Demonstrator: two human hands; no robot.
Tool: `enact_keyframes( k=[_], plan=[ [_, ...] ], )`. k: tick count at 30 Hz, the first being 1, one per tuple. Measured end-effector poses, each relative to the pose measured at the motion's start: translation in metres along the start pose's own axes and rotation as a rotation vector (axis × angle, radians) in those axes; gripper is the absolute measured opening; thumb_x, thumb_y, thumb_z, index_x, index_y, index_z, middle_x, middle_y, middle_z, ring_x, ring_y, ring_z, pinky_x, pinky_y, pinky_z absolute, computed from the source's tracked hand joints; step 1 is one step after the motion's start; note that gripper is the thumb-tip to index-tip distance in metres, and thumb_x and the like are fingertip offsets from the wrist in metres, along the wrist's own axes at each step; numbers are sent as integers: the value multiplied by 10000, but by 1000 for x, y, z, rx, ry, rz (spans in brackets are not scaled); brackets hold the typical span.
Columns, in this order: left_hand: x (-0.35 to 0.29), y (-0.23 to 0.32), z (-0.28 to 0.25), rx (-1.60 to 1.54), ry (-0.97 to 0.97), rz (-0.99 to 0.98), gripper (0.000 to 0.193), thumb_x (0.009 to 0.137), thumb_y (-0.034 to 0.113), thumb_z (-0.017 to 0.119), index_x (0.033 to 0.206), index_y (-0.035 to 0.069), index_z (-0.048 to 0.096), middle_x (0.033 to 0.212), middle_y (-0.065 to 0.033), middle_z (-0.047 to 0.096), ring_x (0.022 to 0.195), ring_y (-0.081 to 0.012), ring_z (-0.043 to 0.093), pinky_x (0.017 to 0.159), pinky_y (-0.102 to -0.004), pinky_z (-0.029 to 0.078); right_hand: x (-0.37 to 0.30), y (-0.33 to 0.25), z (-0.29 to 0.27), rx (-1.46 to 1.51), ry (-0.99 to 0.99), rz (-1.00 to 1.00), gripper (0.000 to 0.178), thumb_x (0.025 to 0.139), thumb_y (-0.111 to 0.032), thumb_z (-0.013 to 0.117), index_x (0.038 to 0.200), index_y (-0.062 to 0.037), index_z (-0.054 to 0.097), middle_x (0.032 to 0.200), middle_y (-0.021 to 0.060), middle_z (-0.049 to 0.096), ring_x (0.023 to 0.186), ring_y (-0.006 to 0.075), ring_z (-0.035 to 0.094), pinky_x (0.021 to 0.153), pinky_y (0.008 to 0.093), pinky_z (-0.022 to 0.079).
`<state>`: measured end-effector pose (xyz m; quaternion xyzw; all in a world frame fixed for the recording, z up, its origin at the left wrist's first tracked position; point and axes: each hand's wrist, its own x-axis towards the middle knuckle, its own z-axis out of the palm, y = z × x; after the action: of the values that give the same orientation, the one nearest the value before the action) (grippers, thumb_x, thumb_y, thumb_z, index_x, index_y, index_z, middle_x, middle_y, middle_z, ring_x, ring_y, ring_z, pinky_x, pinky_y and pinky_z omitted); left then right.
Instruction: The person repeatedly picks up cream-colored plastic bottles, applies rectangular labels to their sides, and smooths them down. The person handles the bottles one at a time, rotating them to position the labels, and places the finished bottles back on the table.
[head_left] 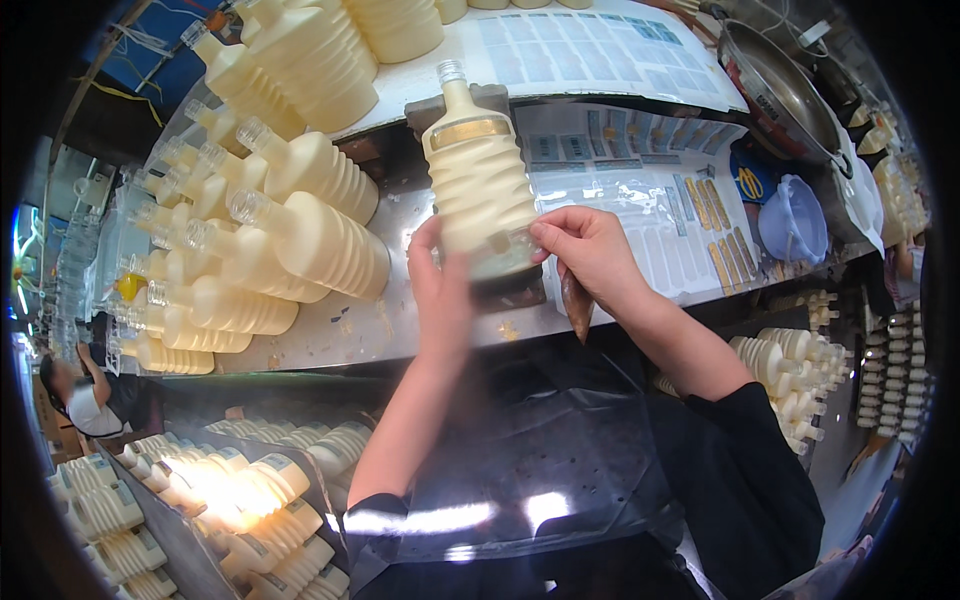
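A smooth metal counter (pixel 390 312) curves across the view, with cream ribbed bottles (pixel 325 245) crowded at ten o'clock and glossy label sheets (pixel 650 255) at two. Lying on a dark support (pixel 490 97) at twelve o'clock, neck away from the person, is the worked bottle (pixel 480 190): cream, swirled with wavy ridges, clear-necked, with a flat gold band across its shoulder. The right hand (pixel 592 250) pinches at its lower right edge, gripping a pointed brown tool (pixel 577 308) underneath; the left hand (pixel 440 295), blurred, is at its lower left, its grip unclear.
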<state>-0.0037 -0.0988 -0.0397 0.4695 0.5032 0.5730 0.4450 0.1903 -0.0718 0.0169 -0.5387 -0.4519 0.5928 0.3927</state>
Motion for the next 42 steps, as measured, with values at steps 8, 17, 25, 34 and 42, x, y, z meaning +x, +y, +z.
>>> enact_keyframes(
  k=[8,17,25,34,42],
  plan=[
    [7,-9,6,-36,115,-16,470,1010,238,628,1368,-12,452,1371,-156,517,1298,-243,472,1134,-383,352,3,26,-2,-18,24,-75,152,965,-178,723,1004,-34,692,760,-16,645,646,34,543,578,197,435],
    [4,-3,3,-308,73,-89,409,1091,227,490,1422,2,402,1419,-141,480,1300,-219,465,1132,-365,354,7,30,-10,-54,-75,-42,435,1071,-353,566,1338,-16,629,907,5,629,751,36,536,661,198,440],
    [2,-11,6,-80,60,-56,515,1060,246,553,1463,-8,358,1456,-154,447,1328,-232,439,1143,-376,345,21,40,-6,-87,-96,-105,477,1005,-364,668,1308,4,659,874,52,711,732,97,631,652,271,524],
    [-1,3,10,-255,73,-125,471,1070,213,524,1460,4,361,1451,-146,450,1331,-218,445,1144,-362,349,14,29,-12,-24,-182,-18,505,1057,-361,605,1421,-11,588,958,-33,655,750,25,501,654,200,434],
    [-2,-4,6,-277,60,-96,421,1097,234,500,1445,13,414,1439,-133,501,1323,-212,488,1147,-367,374,14,41,-12,-132,-170,-69,525,1029,-299,661,1455,-12,556,902,-44,632,769,15,515,706,202,455]
  ],
)
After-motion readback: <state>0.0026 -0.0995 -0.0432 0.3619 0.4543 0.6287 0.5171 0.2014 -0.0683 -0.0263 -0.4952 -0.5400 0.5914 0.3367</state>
